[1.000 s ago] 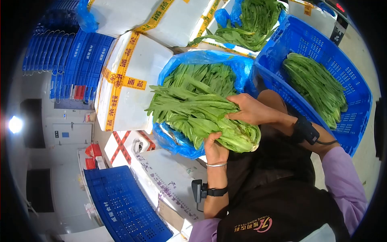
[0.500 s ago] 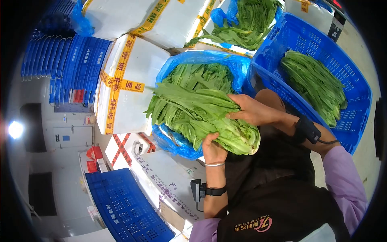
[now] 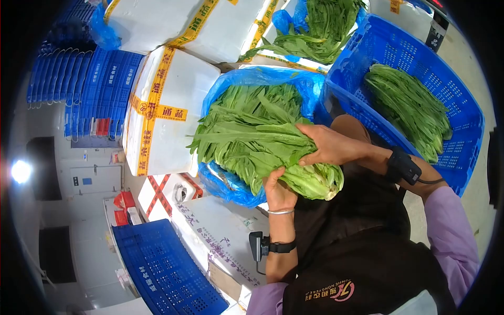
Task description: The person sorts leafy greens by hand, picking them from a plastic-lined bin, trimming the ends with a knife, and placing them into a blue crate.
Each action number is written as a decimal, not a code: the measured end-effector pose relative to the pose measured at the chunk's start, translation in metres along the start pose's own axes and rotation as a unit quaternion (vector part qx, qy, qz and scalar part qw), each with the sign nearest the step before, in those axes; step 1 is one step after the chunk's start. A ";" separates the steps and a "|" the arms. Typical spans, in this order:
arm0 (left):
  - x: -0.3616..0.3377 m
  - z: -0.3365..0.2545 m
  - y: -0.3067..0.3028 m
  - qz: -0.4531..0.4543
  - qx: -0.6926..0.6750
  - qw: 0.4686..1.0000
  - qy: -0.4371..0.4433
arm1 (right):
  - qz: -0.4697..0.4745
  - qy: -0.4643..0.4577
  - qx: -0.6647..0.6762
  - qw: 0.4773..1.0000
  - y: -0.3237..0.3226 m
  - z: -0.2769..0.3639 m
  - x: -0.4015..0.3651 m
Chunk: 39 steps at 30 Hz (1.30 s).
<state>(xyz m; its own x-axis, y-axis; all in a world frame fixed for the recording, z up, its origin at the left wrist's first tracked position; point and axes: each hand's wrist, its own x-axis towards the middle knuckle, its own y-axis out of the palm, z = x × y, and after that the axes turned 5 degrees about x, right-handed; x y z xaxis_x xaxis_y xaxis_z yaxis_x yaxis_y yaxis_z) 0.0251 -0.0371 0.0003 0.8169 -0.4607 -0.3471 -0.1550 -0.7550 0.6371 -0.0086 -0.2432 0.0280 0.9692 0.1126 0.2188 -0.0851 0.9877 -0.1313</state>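
Clasping leafy greens point(image 3: 257, 137), both hands point(image 3: 281, 196) point(image 3: 332, 145) half-curled

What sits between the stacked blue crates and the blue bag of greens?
A white box with yellow printed tape sits between the stacked blue crates and the blue bag, as the head view shows.

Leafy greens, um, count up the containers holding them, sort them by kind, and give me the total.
Blue perforated basket with leafy greens inside: 1
Containers lined with blue plastic, greens inside, one beneath the held bunch, its near liner showing, and one farther off, its far liner showing: 2
Total: 3
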 end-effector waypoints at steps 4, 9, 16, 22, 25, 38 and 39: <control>0.005 0.005 -0.001 0.008 -0.030 1.000 0.002 | -0.032 -0.022 0.007 0.999 0.000 0.002 -0.002; -0.001 0.008 0.023 0.015 0.124 0.991 0.054 | -0.031 0.014 0.012 0.999 0.007 0.012 -0.006; 0.000 0.005 0.032 0.038 0.083 0.995 0.048 | -0.035 -0.028 0.189 0.981 0.011 0.017 -0.013; 0.003 0.009 0.023 0.025 0.071 0.996 0.038 | -0.037 -0.027 0.300 0.953 0.008 -0.003 -0.014; 0.003 0.012 0.018 -0.003 0.065 0.997 0.035 | -0.041 -0.017 0.325 0.945 0.008 -0.008 -0.017; 0.009 -0.006 -0.006 -0.100 -0.022 0.992 0.077 | -0.265 0.041 0.516 0.813 -0.043 0.017 -0.048; 0.008 -0.008 -0.007 -0.099 -0.021 0.992 0.076 | -0.259 0.065 0.502 0.823 -0.049 0.021 -0.047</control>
<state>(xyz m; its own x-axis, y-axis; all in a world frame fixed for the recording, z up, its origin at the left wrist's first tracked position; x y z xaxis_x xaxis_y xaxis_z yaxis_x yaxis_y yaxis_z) 0.0373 -0.0316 -0.0015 0.9034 -0.2274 -0.3635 0.0378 -0.8023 0.5957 -0.0549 -0.2942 0.0445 0.9466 -0.2998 -0.1187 0.2618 0.4997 0.8257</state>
